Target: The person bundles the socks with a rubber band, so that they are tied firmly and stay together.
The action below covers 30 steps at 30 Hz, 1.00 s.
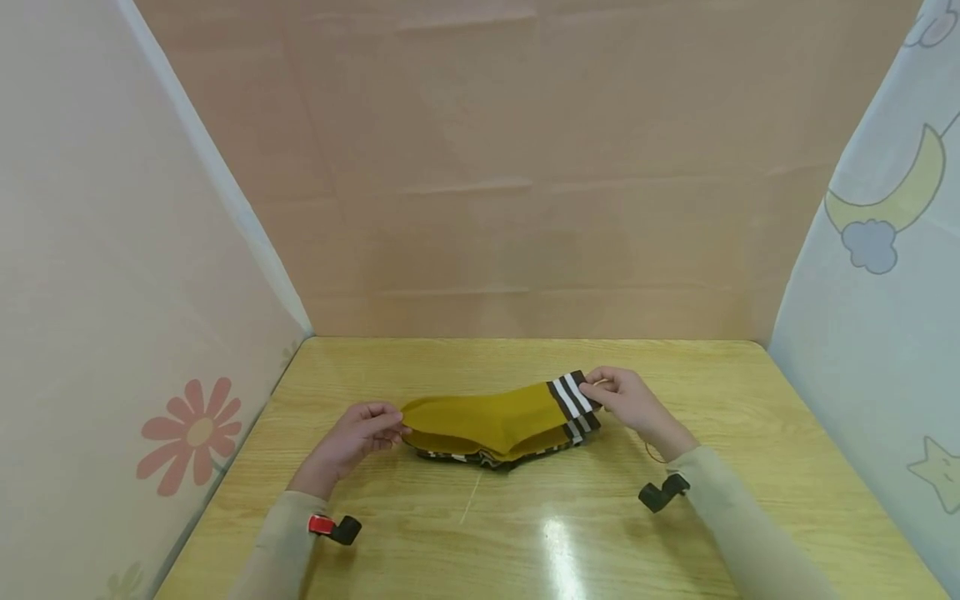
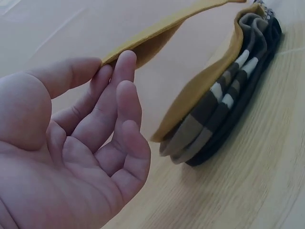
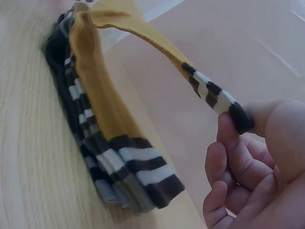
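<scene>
A mustard sock (image 1: 480, 417) with a dark cuff and white stripes is stretched between both hands above a stack of socks. My left hand (image 1: 365, 439) pinches its toe end between thumb and forefinger, the other fingers loosely bent. At the striped cuff, my right hand (image 1: 630, 404) pinches the edge with thumb and fingers. Beneath lies a second mustard sock (image 3: 97, 90), on top of brown-and-white patterned socks (image 2: 214, 107) and a black one (image 2: 248, 114). In both wrist views the upper sock arches away from the pile, joining it visually near the heel.
The pile lies on a light wood-grain table (image 1: 420, 542). A plain pinkish-tan sheet (image 1: 525, 167) hangs behind it. Pale printed sheets stand at the left (image 1: 112, 250) and right. Each sleeve carries a black wrist mount (image 1: 663, 493).
</scene>
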Tool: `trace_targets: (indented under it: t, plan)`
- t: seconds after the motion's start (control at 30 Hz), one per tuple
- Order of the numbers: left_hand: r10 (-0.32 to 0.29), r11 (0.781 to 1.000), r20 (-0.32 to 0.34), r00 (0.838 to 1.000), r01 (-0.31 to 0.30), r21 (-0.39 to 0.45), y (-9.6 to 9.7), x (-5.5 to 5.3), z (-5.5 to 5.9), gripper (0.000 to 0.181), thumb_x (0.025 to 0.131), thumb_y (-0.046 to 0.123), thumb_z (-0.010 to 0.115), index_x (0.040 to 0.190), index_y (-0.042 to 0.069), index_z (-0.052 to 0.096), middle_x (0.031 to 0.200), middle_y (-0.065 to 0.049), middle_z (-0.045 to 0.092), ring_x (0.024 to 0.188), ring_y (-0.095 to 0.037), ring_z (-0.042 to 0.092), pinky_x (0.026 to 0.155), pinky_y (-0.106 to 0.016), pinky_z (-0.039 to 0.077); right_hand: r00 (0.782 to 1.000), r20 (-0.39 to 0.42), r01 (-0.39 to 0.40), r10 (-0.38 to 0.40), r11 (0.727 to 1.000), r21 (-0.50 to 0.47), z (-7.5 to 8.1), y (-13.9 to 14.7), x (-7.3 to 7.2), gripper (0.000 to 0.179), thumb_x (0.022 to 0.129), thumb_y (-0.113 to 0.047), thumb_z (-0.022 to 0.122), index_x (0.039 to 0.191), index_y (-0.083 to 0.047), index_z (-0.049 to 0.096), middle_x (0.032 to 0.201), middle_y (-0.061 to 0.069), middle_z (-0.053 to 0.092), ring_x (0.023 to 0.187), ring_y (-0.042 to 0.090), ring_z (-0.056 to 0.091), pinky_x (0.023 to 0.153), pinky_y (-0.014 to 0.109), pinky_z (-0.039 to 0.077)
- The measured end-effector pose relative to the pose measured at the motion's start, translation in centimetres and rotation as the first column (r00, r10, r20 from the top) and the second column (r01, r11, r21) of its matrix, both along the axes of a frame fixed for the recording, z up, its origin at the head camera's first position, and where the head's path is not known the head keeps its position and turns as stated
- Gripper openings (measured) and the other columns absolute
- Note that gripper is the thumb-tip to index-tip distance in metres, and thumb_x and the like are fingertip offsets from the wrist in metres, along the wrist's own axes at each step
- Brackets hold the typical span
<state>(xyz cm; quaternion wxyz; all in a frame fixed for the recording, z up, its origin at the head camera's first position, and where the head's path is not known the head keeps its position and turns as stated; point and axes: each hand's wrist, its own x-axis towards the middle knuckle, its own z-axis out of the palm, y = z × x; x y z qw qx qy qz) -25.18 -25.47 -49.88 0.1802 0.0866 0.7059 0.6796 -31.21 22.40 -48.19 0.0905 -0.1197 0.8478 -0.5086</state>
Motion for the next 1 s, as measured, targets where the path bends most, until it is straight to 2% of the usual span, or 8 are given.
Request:
trace_targets:
  t: [0.17, 0.3, 0.5, 0.7, 1.0]
  plan:
    - [-0.025, 1.000, -0.008, 1.000, 0.025, 0.019, 0.0, 0.1, 0.2, 0.018, 0.109, 0.020, 0.059, 0.097, 0.016, 0.072, 0.098, 0.000, 0.078, 0.086, -0.016, 0.071, 0.077, -0.031, 0.058, 0.999, 0.030, -0.024, 0.025, 0.999, -0.040, 0.4, 0.3, 0.2, 0.035, 0.107, -0.026, 0.065, 0.123, 0.005, 0.063, 0.093, 0.009, 0.072, 0.084, 0.017, 0.063, 0.080, 0.043, 0.057]
    - [-0.014, 1.000, -0.010, 1.000, 0.014, -0.011, 0.1, 0.1, -0.2, 0.018, 0.109, 0.021, 0.060, 0.097, 0.016, 0.073, 0.098, 0.000, 0.078, 0.086, -0.016, 0.071, 0.077, -0.030, 0.058, 0.999, 0.034, -0.015, 0.016, 1.000, -0.027, 0.1, 0.3, 0.2, 0.033, 0.106, -0.027, 0.066, 0.121, 0.002, 0.065, 0.093, 0.007, 0.073, 0.086, 0.017, 0.065, 0.082, 0.043, 0.056]
    - [0.017, 0.995, -0.023, 1.000, -0.019, -0.100, 0.6, 0.3, -0.9, 0.021, 0.107, 0.023, 0.063, 0.105, 0.005, 0.073, 0.100, -0.003, 0.078, 0.088, -0.017, 0.070, 0.076, -0.030, 0.057, 0.999, 0.030, -0.025, 0.025, 1.000, 0.015, -1.5, 0.4, 0.3, 0.029, 0.105, -0.028, 0.067, 0.116, -0.001, 0.066, 0.086, 0.004, 0.071, 0.082, 0.019, 0.063, 0.075, 0.037, 0.053]
    - [0.056, 0.989, -0.043, 0.997, -0.062, -0.133, 1.0, 0.3, -1.2, 0.029, 0.107, 0.022, 0.065, 0.113, -0.006, 0.070, 0.098, -0.006, 0.076, 0.082, -0.017, 0.067, 0.072, -0.030, 0.055, 0.999, -0.005, -0.043, 0.044, 0.997, 0.060, -2.4, 0.3, 0.3, 0.026, 0.106, -0.025, 0.066, 0.115, 0.000, 0.066, 0.086, 0.006, 0.068, 0.078, 0.024, 0.059, 0.067, 0.030, 0.048]
    - [0.133, 0.969, -0.093, 0.987, -0.149, -0.196, 1.3, 0.1, -1.2, 0.027, 0.105, 0.019, 0.068, 0.112, -0.007, 0.072, 0.094, -0.006, 0.070, 0.081, -0.020, 0.065, 0.072, -0.033, 0.056, 0.995, -0.059, -0.072, 0.080, 0.989, 0.132, -2.7, 0.1, 0.4, 0.023, 0.105, -0.021, 0.066, 0.115, 0.000, 0.067, 0.097, 0.007, 0.068, 0.087, 0.019, 0.058, 0.073, 0.030, 0.050]
